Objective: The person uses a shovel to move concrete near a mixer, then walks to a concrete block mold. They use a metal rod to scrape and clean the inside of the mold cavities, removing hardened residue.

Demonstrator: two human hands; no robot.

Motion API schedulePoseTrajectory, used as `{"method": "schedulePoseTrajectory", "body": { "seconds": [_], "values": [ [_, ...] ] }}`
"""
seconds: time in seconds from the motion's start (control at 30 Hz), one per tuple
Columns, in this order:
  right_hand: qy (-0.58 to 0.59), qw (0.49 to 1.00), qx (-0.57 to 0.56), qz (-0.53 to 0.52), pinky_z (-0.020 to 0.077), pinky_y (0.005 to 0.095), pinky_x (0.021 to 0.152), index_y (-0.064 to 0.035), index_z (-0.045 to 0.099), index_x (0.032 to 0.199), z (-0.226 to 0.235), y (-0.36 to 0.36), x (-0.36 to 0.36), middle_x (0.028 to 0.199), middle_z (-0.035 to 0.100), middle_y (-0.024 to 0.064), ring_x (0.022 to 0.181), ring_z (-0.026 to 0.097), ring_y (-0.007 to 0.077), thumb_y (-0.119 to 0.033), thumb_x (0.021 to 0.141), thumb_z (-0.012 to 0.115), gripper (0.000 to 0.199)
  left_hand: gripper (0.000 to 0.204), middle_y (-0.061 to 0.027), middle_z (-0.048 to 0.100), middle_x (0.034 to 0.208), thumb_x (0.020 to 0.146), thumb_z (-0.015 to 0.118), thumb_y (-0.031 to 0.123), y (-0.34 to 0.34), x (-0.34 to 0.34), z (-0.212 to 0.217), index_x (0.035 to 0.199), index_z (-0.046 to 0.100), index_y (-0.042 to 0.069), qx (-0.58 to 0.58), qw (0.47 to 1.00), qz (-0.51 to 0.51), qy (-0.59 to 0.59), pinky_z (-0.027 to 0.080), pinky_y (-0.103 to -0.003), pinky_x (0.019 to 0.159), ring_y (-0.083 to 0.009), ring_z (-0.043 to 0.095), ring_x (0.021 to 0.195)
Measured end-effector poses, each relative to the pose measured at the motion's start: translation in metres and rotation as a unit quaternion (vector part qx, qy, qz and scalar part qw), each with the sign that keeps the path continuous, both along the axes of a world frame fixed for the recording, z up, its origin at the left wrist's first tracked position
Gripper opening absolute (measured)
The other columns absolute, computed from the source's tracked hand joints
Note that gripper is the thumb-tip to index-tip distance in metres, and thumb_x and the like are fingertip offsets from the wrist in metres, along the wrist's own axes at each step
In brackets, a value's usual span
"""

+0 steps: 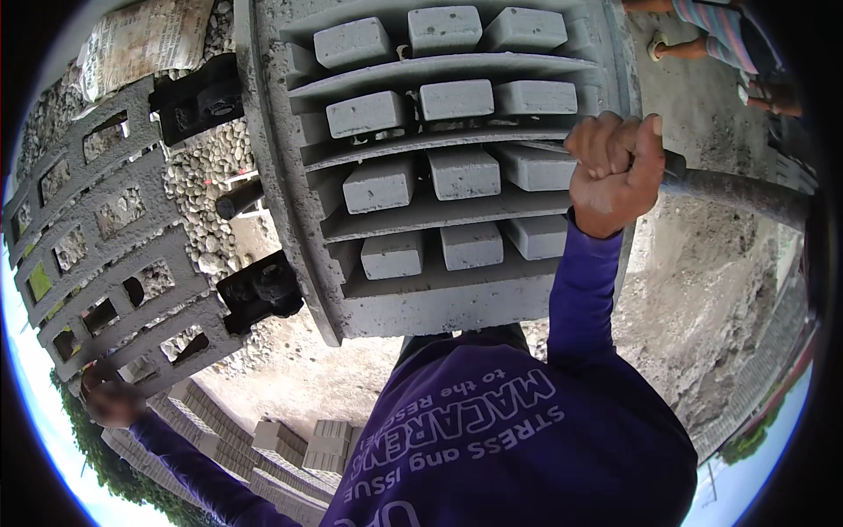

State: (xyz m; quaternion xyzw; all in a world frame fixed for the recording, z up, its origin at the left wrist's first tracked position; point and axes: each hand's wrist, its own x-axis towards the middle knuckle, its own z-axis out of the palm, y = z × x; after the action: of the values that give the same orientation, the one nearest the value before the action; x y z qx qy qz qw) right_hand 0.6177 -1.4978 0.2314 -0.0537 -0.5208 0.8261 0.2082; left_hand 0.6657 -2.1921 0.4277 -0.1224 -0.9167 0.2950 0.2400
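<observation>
In front of me is a grey, cement-crusted block mould (430, 307). Rows of pale rectangular blocks (465, 171) sit between its thin plates. My right hand (619, 171) makes a fist at the mould's right side, thumb up. A thin grey metal strip (546, 146) shows left of the fist and a dark end to its right; the gripped part is hidden. My left hand (114, 401), blurred, is at the near left corner of a grey grid panel (154, 206) with rectangular openings. Its fingers cannot be made out.
A thick dark bar (746, 195) runs out to the right. Black fittings (259, 294) lie between panel and mould, over gravel (206, 180). Stacked grey blocks (329, 448) stand at lower left. A printed sack (140, 39) lies far left. Another person (716, 35) is far right.
</observation>
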Motion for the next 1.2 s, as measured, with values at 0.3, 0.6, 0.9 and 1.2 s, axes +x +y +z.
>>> {"method": "schedulePoseTrajectory", "body": {
  "seconds": [0.3, 0.6, 0.9, 1.2],
  "values": [
    [-0.03, 0.998, 0.055, 0.016, 0.0214, 0.0301, 0.045, -0.0136, 0.025, 0.056, 0.002, 0.004, -0.007, 0.049, 0.023, -0.0014, 0.043, 0.02, 0.0106, -0.03, 0.103, 0.037, 0.052, 0.024, -0.005, 0.069, 0.097, 0.082, 0.074, 0.007, -0.004, -0.002, 0.0, 0.102, 0.061, 0.011, 0.006, 1.0, 0.013, -0.019, 0.054, -0.036, 0.071, -0.0242, 0.067, 0.085],
    [-0.062, 0.994, 0.03, 0.089, 0.0206, 0.029, 0.047, -0.0127, 0.027, 0.056, 0.014, 0.021, -0.011, 0.049, 0.023, -0.0017, 0.043, 0.02, 0.011, -0.026, 0.1, 0.042, 0.049, 0.021, -0.0052, 0.07, 0.098, 0.084, 0.072, 0.007, -0.027, 0.005, -0.001, 0.101, 0.062, 0.01, 0.041, 0.998, 0.046, -0.007, 0.055, -0.033, 0.073, -0.0228, 0.068, 0.087],
    [0.016, 0.988, 0.075, 0.132, 0.0224, 0.0309, 0.048, -0.0096, 0.031, 0.059, 0.043, 0.038, 0.023, 0.054, 0.025, -0.0007, 0.048, 0.022, 0.0121, -0.022, 0.096, 0.05, 0.044, 0.023, -0.0047, 0.07, 0.098, 0.084, 0.072, 0.007, -0.033, 0.008, -0.001, 0.104, 0.062, 0.01, 0.008, 1.0, 0.016, -0.011, 0.055, -0.033, 0.073, -0.0226, 0.068, 0.088],
    [-0.009, 0.985, 0.104, 0.135, 0.0228, 0.0321, 0.052, -0.012, 0.026, 0.057, 0.034, 0.035, 0.02, 0.051, 0.025, 0.0004, 0.048, 0.02, 0.013, -0.026, 0.095, 0.046, 0.046, 0.026, -0.0064, 0.069, 0.102, 0.084, 0.071, 0.004, -0.049, 0.011, -0.004, 0.107, 0.061, 0.01, 0.034, 0.998, 0.043, 0.007, 0.055, -0.033, 0.075, -0.0233, 0.068, 0.089]
  ]
}}
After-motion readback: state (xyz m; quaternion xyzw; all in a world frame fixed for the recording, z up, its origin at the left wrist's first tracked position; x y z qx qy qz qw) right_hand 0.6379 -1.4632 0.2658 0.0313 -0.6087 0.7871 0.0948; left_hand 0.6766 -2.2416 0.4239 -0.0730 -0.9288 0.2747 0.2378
